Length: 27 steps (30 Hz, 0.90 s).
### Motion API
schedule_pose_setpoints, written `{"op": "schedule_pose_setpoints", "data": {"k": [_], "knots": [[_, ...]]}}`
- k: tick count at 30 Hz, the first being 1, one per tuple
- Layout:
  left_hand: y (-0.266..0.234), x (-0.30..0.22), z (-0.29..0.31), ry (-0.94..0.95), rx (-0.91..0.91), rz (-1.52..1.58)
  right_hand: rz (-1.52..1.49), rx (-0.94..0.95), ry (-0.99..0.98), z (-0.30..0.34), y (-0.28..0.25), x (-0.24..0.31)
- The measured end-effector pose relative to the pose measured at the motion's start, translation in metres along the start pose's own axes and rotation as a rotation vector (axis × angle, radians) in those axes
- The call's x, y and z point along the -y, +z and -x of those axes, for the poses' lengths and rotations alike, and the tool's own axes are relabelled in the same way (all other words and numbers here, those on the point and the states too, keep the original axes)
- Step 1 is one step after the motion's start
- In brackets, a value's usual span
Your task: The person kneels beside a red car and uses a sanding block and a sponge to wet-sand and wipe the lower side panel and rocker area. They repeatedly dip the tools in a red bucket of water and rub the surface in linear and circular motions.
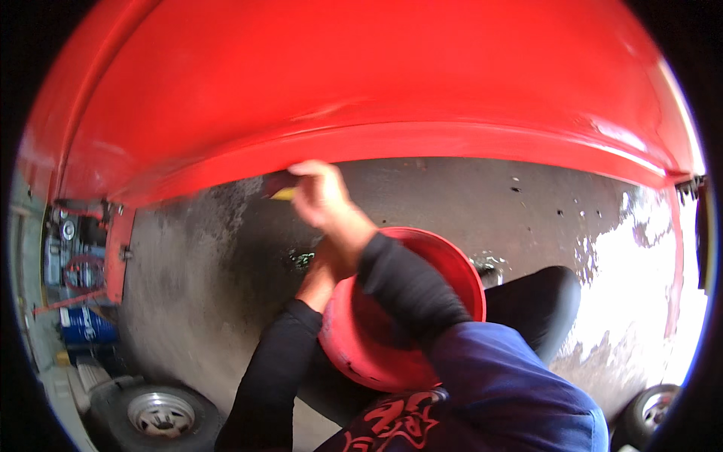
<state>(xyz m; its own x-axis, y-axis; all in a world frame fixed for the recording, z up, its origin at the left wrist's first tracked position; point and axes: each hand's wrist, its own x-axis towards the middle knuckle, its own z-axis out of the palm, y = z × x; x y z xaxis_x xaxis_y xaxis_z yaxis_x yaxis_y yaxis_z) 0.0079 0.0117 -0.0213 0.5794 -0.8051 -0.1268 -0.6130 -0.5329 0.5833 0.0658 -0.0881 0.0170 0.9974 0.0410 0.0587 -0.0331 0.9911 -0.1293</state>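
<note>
My right hand (322, 194) is closed around a dark flat pad with a yellow edge (282, 187), which looks like a sponge or sanding pad. It is held close to the lower edge of a red vehicle body panel (361, 83); whether they touch I cannot tell. Below it, my left hand (330, 262) lies under the right wrist, its fingers mostly hidden. Between my legs stands a red bucket (465, 260) beneath my right forearm. Its inside is dark and partly covered by the arm.
Wet patches mark the concrete floor (196, 264), with bright glare at the right. A wheel with a tyre (162, 414) lies at the lower left, another wheel (655, 410) at the lower right. A blue drum (89, 325) and red metal framework (119, 252) stand at the left.
</note>
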Motion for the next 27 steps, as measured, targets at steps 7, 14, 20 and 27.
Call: {"op": "schedule_pose_setpoints", "data": {"k": [7,14,20,27], "knots": [[0.032,0.006,0.004,-0.038,-0.290,-0.142,0.320,-0.169,-0.260,0.047,0.007,0.042],[0.028,0.021,-0.002,-0.141,-0.034,0.267,0.230,-0.017,-0.093,-0.059,-0.070,-0.031],[0.001,-0.012,-0.003,-0.202,-0.083,0.184,0.238,-0.250,-0.573,0.076,0.020,0.092],[-0.075,0.041,-0.005,-0.335,-0.500,0.649,0.475,-0.159,-0.181,0.010,-0.007,0.038]]}}
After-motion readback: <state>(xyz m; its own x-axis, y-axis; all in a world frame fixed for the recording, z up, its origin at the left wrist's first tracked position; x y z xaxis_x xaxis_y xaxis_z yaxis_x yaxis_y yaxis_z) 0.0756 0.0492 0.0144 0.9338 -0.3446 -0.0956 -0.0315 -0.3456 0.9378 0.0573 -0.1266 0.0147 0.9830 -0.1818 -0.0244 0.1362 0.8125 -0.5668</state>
